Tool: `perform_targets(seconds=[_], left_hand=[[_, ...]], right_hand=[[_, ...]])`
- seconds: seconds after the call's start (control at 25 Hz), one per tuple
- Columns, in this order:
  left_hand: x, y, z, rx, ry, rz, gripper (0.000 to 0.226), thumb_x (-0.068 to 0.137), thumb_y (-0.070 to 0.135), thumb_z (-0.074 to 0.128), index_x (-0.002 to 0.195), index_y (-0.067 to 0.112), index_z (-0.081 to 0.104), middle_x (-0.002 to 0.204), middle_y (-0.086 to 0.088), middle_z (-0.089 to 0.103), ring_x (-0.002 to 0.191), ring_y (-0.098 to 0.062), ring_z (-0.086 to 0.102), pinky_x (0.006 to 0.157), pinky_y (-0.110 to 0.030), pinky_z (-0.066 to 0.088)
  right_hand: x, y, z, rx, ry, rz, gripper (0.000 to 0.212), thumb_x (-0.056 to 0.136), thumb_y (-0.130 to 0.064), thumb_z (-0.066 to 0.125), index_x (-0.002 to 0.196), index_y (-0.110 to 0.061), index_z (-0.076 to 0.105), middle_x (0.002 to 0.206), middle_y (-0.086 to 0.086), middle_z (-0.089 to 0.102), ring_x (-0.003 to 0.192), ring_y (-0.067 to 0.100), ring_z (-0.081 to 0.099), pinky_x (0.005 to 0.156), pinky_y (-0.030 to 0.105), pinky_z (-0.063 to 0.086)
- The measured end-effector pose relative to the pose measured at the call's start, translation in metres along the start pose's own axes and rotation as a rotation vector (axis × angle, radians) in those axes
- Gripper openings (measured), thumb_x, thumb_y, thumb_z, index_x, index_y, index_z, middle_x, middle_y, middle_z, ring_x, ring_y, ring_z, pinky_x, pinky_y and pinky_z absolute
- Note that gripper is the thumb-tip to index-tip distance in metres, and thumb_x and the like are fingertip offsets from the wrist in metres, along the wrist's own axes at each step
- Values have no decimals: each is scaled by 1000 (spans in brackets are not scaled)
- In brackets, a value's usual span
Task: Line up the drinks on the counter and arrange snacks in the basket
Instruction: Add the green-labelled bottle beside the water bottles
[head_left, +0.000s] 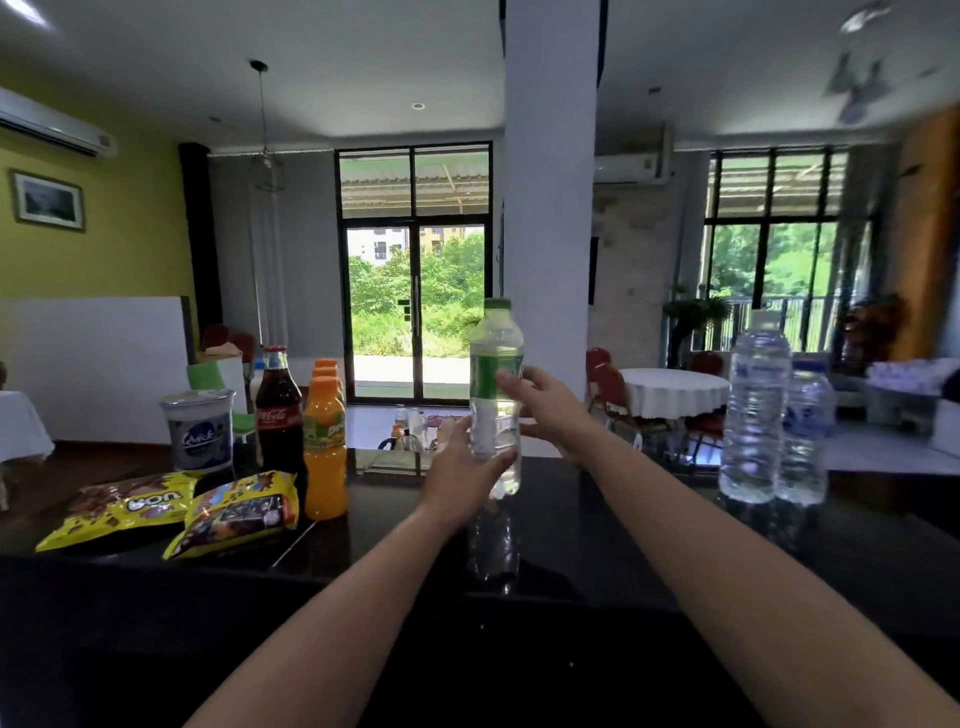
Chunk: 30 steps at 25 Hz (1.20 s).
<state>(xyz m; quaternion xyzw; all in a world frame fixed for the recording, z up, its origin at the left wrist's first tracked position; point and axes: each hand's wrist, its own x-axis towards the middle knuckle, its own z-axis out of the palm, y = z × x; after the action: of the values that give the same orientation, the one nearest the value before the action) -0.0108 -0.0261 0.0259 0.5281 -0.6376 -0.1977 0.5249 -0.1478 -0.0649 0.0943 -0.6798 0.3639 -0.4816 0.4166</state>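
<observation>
Left hand (467, 465) wraps the lower clear body of the green-label water bottle (496, 364); right hand (543, 408) grips it higher, thumb on the label band, so both are grasping. Bottle is upright at mid tabletop (597, 525), base at or just above the glossy black surface, can't tell which. Fill level is hard to read; likely light to moderate weight. Thin ribbed plastic will probably dent under a squeeze, and the smooth film label may be slick, so it's best held round the ribbed waist, not the cap. Far right, two clear water bottles (756, 415) stand side by side, the same crinkly ribbed plastic. Left: orange juice bottles (324, 452) in a file, cola bottle (279, 410) that looks like glass, lidded white cup (199, 431). Nearer, two yellow snack bags (236, 512) lie flat, soft and crushable. No basket made out.
</observation>
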Motion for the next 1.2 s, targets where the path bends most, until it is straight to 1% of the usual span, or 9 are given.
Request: perform_targets(seconds=[0.16,0.36,0.52,0.6,0.68,0.76,0.88,1.08,1.2], left_hand=[[-26,41,50,-61,-76,54,64,79,41,72,131,23,42,118,1,63,92,-11,60,68,-20,42],[-50,76,112,-52,-124,41,59,76,45,74,121,24,43,112,1,66,95,-16,60,78,-31,43],[-64,88,147,-38,-112,25,60,74,45,75,121,23,45,114,0,66,101,-20,62,78,-29,42],[-67,90,153,-49,-98,40,62,73,42,76,123,23,45,115,0,65,102,-19,62,82,-30,45],[-67,91,151,-34,-129,76,66,72,37,78,126,21,43,116,1,64,103,-18,61,87,-33,46],[-65,86,142,-11,-246,119,72,71,32,79,129,21,37,114,4,62,103,-16,61,89,-33,46],[-59,76,134,26,-397,129,79,72,27,79,133,20,30,107,8,62,97,-13,62,89,-31,47],[-41,78,152,89,-343,152,79,73,23,78,132,15,26,115,-6,66,100,-23,65,91,-35,47],[-21,74,171,126,-347,150,80,73,23,78,131,15,24,114,-9,67,98,-26,65,90,-35,48]], right_hand=[[-52,-16,-58,-106,66,-10,37,88,-48,62,114,-23,56,108,-2,64,92,9,63,68,23,54],[-100,-20,-117,-188,124,54,55,89,-48,61,133,-16,53,124,8,65,112,28,61,93,46,52],[-120,-19,-150,-177,142,79,23,91,-34,62,113,-24,61,113,6,69,100,21,68,76,34,56],[-123,-27,-159,-239,164,35,34,91,-28,64,123,-23,54,111,-2,66,101,22,65,73,29,54],[-124,-45,-159,-369,189,-73,63,88,-26,67,143,-22,37,116,-13,55,104,15,59,79,27,48],[-117,-65,-159,-554,223,-184,75,86,-26,70,148,-20,30,127,-7,49,110,14,52,88,29,42],[-106,-79,-162,-797,215,-219,70,85,-22,72,145,-18,36,138,9,51,108,20,54,86,30,42],[-91,-83,-166,-907,229,-129,67,87,-13,69,145,-16,36,137,12,51,91,12,54,73,21,45],[-73,-82,-172,-1199,270,-110,65,86,-16,71,142,-10,40,140,14,48,114,27,56,95,40,49]])
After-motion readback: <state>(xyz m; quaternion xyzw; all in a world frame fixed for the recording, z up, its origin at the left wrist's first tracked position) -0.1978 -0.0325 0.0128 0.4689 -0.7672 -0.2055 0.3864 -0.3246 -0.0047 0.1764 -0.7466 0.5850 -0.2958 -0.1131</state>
